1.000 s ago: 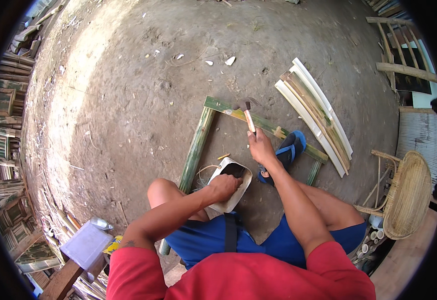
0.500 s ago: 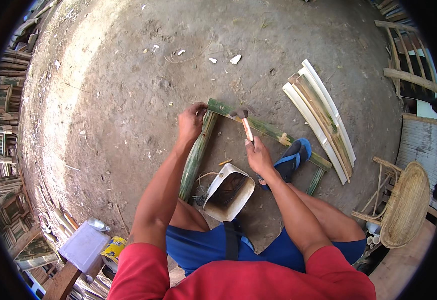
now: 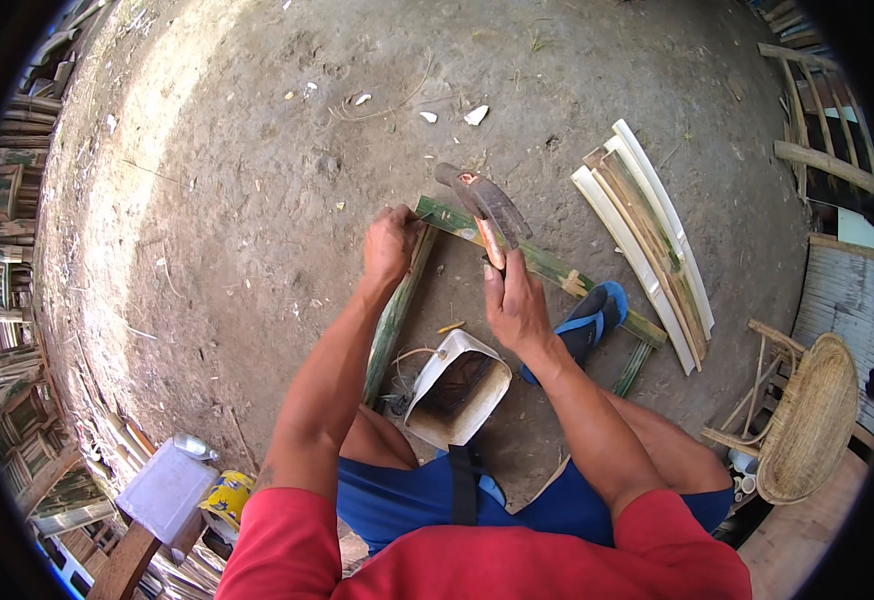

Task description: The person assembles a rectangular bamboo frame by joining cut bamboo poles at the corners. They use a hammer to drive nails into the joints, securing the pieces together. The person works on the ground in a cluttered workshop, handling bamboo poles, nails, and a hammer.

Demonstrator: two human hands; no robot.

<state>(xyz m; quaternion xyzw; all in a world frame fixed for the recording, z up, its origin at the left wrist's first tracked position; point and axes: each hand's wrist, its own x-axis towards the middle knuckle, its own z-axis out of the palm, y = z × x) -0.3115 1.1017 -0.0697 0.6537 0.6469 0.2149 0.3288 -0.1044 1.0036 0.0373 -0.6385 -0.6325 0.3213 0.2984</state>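
Observation:
My right hand (image 3: 519,305) is closed around the handle of a claw hammer (image 3: 492,208), whose dark head is raised above a green bamboo crosspiece (image 3: 547,265). My left hand (image 3: 391,240) is at the crosspiece's left end, fingers pinched together over the corner where it meets a bamboo pole (image 3: 397,310). What those fingers hold, if anything, is too small to make out. A second bamboo leg (image 3: 634,368) meets the crosspiece at its right end. My foot in a blue and black sandal (image 3: 589,325) rests by the crosspiece.
Between my legs stands a white open container (image 3: 427,425) with dark, thin contents. Split bamboo strips (image 3: 647,240) lie on the dirt ground to the right. A woven oval tray (image 3: 807,420) is at the far right; a pale plastic box (image 3: 165,490) sits at lower left.
My right hand has lifted the hammer, and its head now looks larger and farther up in view. My left hand stays at the corner, nearly still.

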